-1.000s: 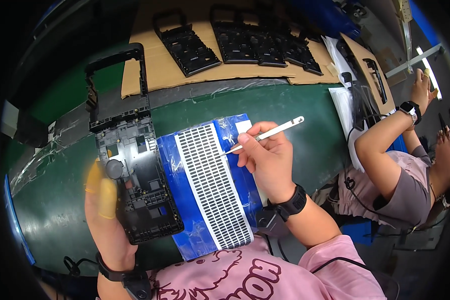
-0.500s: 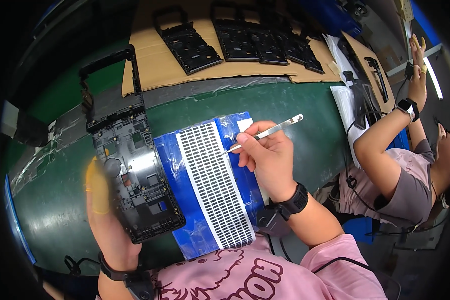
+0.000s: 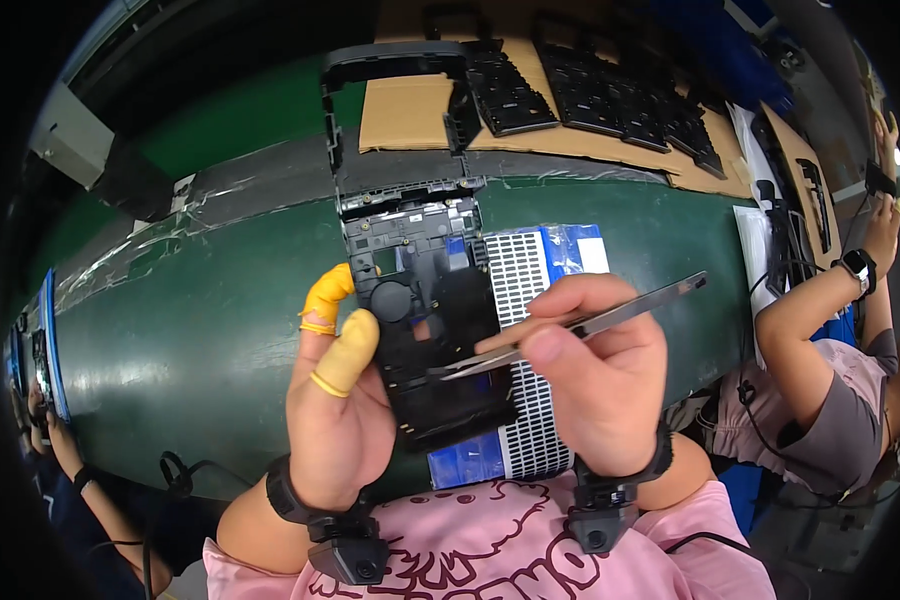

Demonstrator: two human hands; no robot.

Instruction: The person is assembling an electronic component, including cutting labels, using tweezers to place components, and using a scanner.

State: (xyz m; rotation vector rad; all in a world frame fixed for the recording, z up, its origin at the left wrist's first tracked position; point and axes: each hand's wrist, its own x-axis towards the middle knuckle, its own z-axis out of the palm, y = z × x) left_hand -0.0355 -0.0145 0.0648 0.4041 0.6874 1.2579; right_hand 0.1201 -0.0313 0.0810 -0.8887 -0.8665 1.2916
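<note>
My left hand (image 3: 340, 400), with yellow finger cots on its thumb and a finger, grips the left edge of a black plastic housing (image 3: 430, 290). The housing has an open rectangular frame at its far end and small brass-coloured inserts. Tweezers (image 3: 630, 312) are pinched in my right hand (image 3: 610, 385), their tips over the lower part of the housing. Whether the tips touch it or carry anything is too blurred to tell. Partly behind the housing lies a white sheet of small black pads (image 3: 520, 275) on a blue, tape-covered board (image 3: 467, 460).
More black housings (image 3: 580, 95) rest on cardboard (image 3: 410, 115) along the far side of the green table (image 3: 190, 330). At the right sits a co-worker (image 3: 820, 370) with raised arms, beside white sheets (image 3: 755, 240). Another person's arm (image 3: 100, 500) shows at the lower left.
The tweezers have moved from the pad sheet to over the housing. My left hand has shifted the housing rightward relative to the board, covering part of the sheet. The whole view has turned left.
</note>
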